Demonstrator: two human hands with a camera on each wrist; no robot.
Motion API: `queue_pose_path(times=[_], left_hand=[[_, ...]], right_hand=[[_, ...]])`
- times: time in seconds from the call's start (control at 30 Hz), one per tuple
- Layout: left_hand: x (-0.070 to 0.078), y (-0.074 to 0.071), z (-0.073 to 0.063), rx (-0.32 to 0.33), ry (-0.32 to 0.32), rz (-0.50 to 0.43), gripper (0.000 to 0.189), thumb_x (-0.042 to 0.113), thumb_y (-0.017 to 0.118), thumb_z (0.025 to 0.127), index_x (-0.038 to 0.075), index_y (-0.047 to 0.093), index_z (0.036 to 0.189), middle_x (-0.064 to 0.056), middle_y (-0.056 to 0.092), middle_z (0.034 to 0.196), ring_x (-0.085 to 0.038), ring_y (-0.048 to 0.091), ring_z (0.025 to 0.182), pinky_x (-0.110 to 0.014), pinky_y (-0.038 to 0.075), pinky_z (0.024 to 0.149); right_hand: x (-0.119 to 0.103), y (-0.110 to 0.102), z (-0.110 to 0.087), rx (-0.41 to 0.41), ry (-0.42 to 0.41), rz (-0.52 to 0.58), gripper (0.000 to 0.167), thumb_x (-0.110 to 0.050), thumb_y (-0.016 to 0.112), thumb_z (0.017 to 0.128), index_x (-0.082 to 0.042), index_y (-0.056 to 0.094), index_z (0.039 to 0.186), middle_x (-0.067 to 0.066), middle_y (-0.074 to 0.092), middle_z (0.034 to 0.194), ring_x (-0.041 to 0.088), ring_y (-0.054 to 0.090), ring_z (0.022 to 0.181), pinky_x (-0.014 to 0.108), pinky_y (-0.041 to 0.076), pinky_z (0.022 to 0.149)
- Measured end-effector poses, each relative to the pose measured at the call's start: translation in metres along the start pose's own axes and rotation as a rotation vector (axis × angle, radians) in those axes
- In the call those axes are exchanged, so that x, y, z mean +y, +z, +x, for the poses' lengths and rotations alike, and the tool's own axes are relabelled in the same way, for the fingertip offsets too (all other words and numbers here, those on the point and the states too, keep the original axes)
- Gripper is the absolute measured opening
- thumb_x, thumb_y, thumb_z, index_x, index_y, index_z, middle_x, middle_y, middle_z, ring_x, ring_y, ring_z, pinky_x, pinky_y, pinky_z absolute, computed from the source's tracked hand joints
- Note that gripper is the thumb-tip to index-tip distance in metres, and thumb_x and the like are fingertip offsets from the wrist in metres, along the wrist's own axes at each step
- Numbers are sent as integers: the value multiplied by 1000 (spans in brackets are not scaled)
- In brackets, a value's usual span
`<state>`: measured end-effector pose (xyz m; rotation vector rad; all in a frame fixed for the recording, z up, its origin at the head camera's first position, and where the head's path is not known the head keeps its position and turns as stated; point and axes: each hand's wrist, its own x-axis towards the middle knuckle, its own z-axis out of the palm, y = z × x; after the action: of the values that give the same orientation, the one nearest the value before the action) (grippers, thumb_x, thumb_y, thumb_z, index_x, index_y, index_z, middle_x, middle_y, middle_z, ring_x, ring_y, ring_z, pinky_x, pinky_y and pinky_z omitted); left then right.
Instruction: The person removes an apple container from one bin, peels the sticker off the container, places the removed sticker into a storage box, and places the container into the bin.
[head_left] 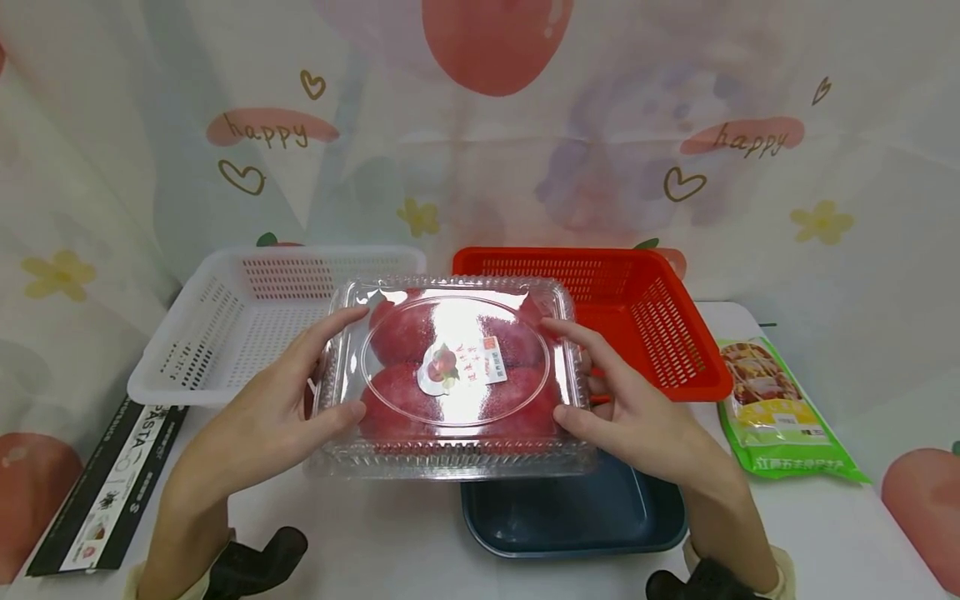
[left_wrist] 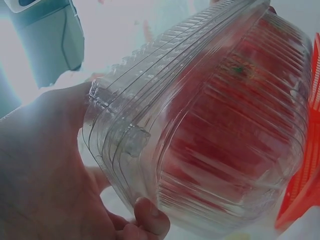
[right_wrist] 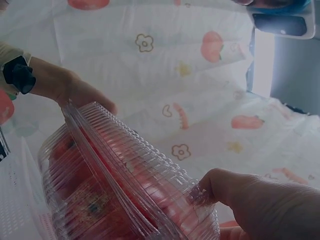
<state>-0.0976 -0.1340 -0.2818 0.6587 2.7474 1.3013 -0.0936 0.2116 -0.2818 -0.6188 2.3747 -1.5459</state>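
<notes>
A clear plastic clamshell box [head_left: 457,454] with several large red fruits [head_left: 405,333] inside is held up in front of the baskets, its labelled lid facing the head camera. My left hand [head_left: 262,417] grips its left end, thumb on the lid and fingers curled round the side. On the opposite end my right hand [head_left: 637,408] holds it the same way. The left wrist view shows the ribbed side of the box [left_wrist: 225,125] with the left hand [left_wrist: 55,160] at its corner. In the right wrist view, the right thumb [right_wrist: 220,187] presses near the box's edge.
Behind the box stand a white basket [head_left: 168,367] and a red basket [head_left: 693,358]. A dark blue tray [head_left: 562,521] lies partly hidden below it. At the right is a green food packet [head_left: 787,417]; a black-and-white pasta box [head_left: 112,492] lies at the left.
</notes>
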Motion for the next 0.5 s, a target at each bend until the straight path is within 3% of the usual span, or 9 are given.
queue_pose_path(times=[0.2, 0.33, 0.5], left_hand=[[-1, -4, -4, -10, -31, 65, 79, 30, 67, 86, 46, 23, 149, -11, 48, 137, -32, 59, 103, -43, 57, 72], [-1, -8, -7, -32, -72, 168, 79, 39, 69, 85, 50, 21, 148, -6, 59, 113, -21, 57, 87, -33, 51, 63], [-1, -9, -8, -65, -92, 262, 81, 50, 67, 84, 48, 20, 149, -1, 57, 89, -14, 51, 74, -27, 45, 55]], right_hand=[[1, 0, -1, -2, 17, -58, 82, -21, 70, 86, -31, 23, 153, 16, 44, 139, 27, 62, 105, 28, 59, 75], [2, 0, -3, -26, 40, -64, 88, -21, 72, 84, -34, 20, 154, 18, 51, 130, 20, 68, 92, 28, 59, 74], [4, 0, -3, -73, 66, -78, 95, -20, 74, 83, -38, 14, 154, 18, 57, 119, 14, 70, 84, 30, 59, 74]])
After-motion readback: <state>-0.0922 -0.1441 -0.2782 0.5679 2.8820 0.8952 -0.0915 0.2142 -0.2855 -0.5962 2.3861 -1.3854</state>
